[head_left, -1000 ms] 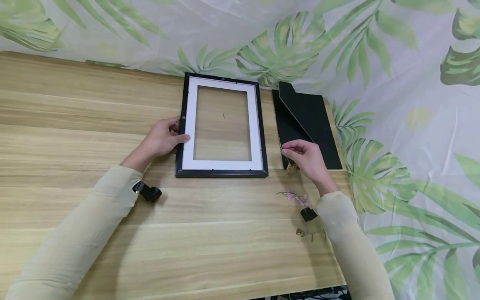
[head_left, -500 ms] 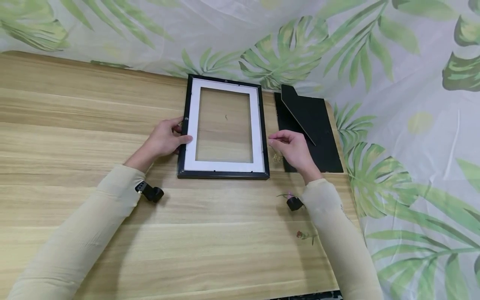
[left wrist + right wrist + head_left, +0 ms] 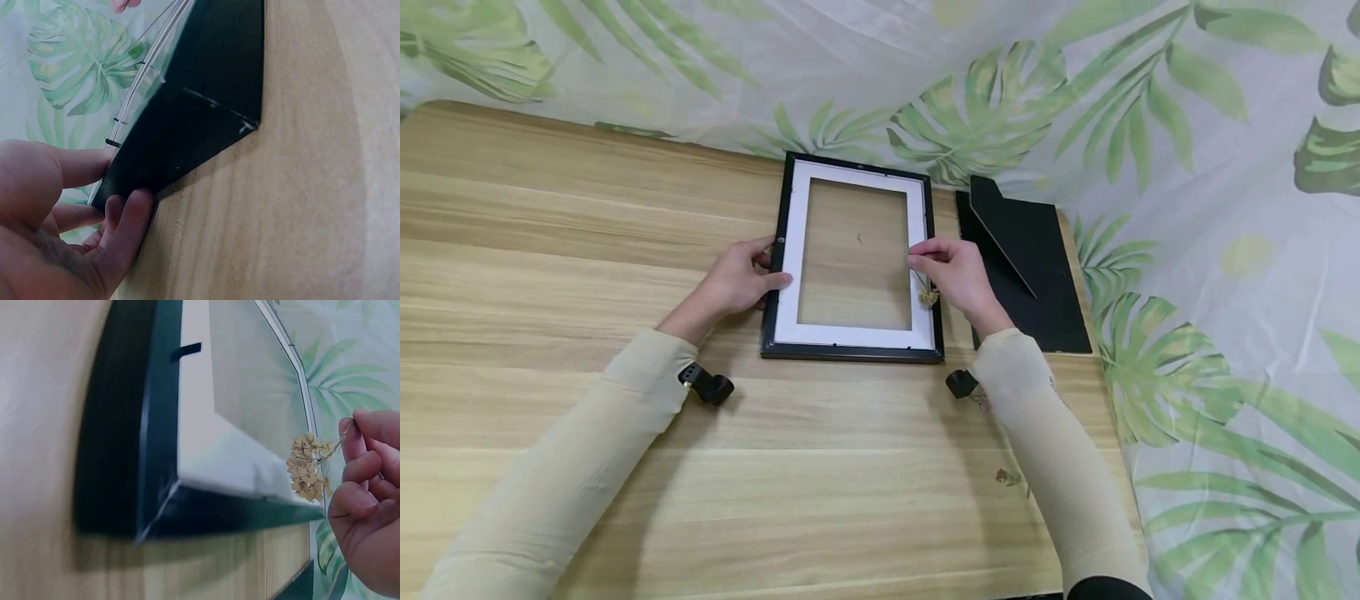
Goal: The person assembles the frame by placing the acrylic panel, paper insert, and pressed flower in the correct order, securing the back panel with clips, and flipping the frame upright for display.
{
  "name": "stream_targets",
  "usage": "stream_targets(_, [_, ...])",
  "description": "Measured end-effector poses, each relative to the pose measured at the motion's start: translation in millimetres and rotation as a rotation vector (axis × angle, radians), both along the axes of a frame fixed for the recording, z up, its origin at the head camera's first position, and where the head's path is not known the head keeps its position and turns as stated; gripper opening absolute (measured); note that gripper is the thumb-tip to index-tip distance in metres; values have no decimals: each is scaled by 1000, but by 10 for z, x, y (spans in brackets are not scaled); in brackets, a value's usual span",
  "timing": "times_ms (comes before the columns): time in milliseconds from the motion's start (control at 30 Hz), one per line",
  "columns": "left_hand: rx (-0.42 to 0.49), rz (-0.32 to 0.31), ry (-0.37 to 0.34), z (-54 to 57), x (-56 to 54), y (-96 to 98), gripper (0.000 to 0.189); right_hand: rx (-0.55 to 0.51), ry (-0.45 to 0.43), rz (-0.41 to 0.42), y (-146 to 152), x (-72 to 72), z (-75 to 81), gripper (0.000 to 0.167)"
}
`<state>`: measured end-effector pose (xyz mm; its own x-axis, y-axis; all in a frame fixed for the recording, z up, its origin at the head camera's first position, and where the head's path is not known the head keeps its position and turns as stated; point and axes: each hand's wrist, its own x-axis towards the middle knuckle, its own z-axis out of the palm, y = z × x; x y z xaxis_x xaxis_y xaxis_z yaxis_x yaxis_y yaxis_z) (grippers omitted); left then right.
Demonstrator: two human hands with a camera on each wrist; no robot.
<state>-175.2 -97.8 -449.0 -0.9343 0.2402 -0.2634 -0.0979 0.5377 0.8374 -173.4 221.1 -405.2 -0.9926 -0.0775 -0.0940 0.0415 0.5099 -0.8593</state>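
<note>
A black picture frame (image 3: 850, 353) with a white mat (image 3: 857, 335) lies on the wooden table, and its middle is see-through. My left hand (image 3: 737, 279) grips the frame's left side, thumb over the mat; in the left wrist view its fingers (image 3: 134, 215) press against the outer wall. Thumb and forefinger of my right hand (image 3: 955, 271) pinch the thin stem of a dried flower (image 3: 306, 467). The tan flower head hangs downward over the frame's right border. A tiny curved bit (image 3: 860, 238) shows inside the opening.
Right of the frame lies a black backing board (image 3: 1060, 283) with its stand flap (image 3: 996, 225) raised. A small red dried flower (image 3: 1002, 477) lies nearer the front, and a pink one (image 3: 983, 402) is partly hidden by my right wrist. A leaf-print cloth (image 3: 820, 50) hangs behind.
My right hand has moved left from the backing board to above the frame's right border, carrying the dried flower. My left hand keeps its grip on the frame.
</note>
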Motion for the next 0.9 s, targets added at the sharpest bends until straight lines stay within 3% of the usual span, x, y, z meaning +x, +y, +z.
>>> stream_targets(400, [-11, 5, -11, 15, 5, -34, 74, -19, -26, -12, -412, -349, 11, 15])
stream_targets(900, [9, 6, -9, -11, 12, -33, 75, -61, 10, -58, -873, -735, 19, 16])
